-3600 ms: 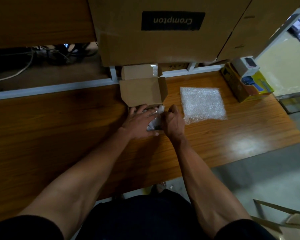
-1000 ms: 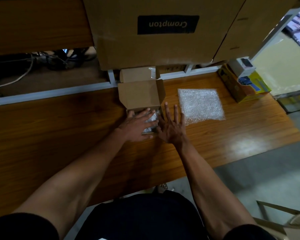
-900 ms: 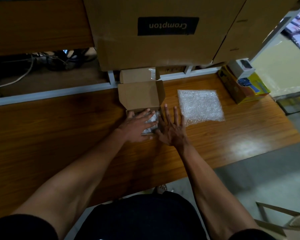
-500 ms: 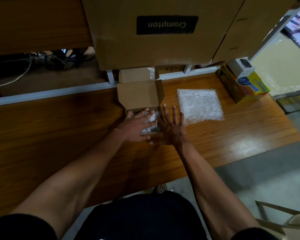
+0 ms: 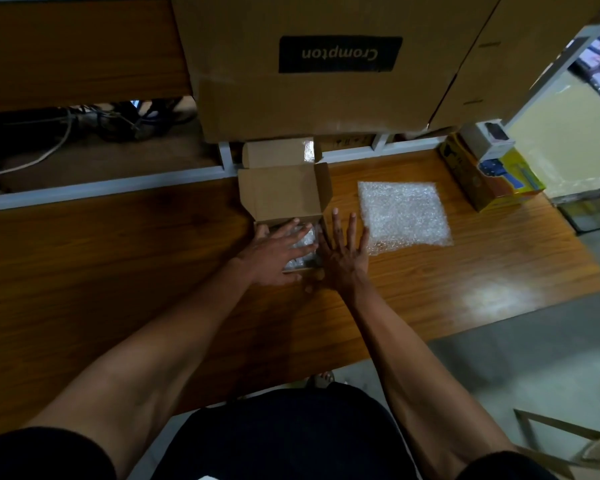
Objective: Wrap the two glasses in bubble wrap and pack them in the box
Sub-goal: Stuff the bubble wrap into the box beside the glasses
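though open, box (image 5: 284, 195) with bubble-wrapped bundle (image 5: 305, 242)

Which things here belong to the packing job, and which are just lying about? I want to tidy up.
Job: small box, wrapped bundle inside it, under the left hand; right hand; bubble wrap sheet.

Lying about: big carton, yellow box, cables.
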The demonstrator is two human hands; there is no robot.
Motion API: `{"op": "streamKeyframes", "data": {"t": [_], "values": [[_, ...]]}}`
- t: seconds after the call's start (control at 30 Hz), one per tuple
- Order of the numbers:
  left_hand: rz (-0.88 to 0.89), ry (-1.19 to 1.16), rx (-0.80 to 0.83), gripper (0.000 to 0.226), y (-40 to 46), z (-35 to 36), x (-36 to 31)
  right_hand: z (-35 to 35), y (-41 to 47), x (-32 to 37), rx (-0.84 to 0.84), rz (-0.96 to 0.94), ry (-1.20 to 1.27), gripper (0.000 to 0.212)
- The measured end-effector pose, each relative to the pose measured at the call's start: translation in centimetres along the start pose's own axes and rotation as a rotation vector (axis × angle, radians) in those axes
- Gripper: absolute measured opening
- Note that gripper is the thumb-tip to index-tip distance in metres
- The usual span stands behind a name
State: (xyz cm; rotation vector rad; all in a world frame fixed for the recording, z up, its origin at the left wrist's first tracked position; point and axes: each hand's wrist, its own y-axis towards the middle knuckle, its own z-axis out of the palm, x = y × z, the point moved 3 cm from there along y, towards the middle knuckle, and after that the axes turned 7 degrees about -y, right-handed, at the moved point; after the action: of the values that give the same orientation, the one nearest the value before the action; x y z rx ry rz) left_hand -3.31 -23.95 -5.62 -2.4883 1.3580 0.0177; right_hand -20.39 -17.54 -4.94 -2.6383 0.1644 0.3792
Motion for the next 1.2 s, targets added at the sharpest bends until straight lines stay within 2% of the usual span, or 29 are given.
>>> {"op": "streamKeyframes", "data": {"t": [0.27,0.47,0.57,0.67,0.73,0.83,0.93,1.07,1.2], "values": [[-0.009,-0.006,0.005,0.081,0.0,0.0,-0.1,0.4,-0.5,0.4,0.043,0.001,0.019,0.147],[0.005,0.005,0.001,0.080,-0.2,-0.1,-0.1,1.2,-1.8,-0.1,-0.007,-0.021,0.030,0.125],[-0.004,0.008,0.026,0.082,-0.2,-0.5,-0.3,0.7,-1.7,0.0,-0.001,-0.035,0.030,0.126],[-0.057,-0.111,-0.016,0.091,-0.7,-0.9,-0.5,0.4,-1.6,-0.2,0.006,-0.063,0.176,0.129],[-0.193,-0.259,-0.150,0.094,-1.7,-1.0,-0.3,-0.2,-1.5,-0.8,0.008,-0.066,0.347,0.127],[-0.314,-0.244,-0.323,0.079,-3.4,-0.8,0.0,-1.4,-1.0,-1.6,-0.086,-0.090,0.551,0.102],[-0.235,-0.194,-0.279,0.064,-4.1,0.0,-0.7,-2.6,-1.0,-1.0,-0.287,-0.127,0.498,0.073],[-0.155,-0.141,-0.219,0.059,-4.0,0.4,-1.8,-2.3,-1.0,0.3,-0.361,-0.180,0.323,0.065],[-0.191,-0.154,-0.186,0.061,-3.5,0.1,-1.8,-0.8,-0.8,0.0,-0.357,-0.148,0.323,0.067]]}}
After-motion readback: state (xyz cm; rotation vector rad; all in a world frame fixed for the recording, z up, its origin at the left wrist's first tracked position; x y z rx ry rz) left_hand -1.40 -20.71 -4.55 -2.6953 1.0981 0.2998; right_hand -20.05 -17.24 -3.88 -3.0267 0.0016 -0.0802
